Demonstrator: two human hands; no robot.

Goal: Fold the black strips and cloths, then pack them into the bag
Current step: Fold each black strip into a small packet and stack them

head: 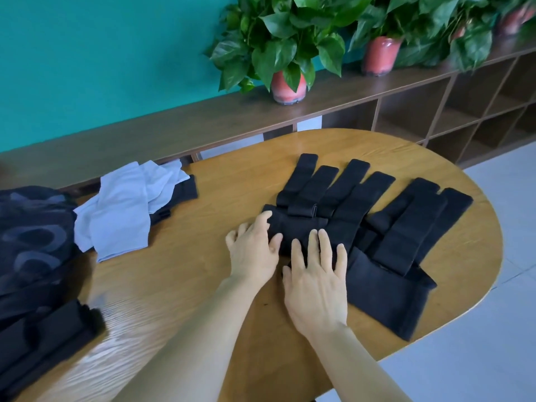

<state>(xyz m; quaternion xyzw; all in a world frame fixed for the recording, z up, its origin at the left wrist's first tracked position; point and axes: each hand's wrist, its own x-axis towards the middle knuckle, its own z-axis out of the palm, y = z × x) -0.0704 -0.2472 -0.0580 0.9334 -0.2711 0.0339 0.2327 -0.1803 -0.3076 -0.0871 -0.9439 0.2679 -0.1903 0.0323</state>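
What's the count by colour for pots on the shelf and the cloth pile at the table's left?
Red plant pots: 3
Light blue cloth pile: 1
Total: 4

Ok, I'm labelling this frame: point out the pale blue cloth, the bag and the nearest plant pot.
pale blue cloth (121,216), head view, middle of the crumpled fabric.
bag (32,236), head view, patterned dark side.
nearest plant pot (288,88), head view, red front wall.
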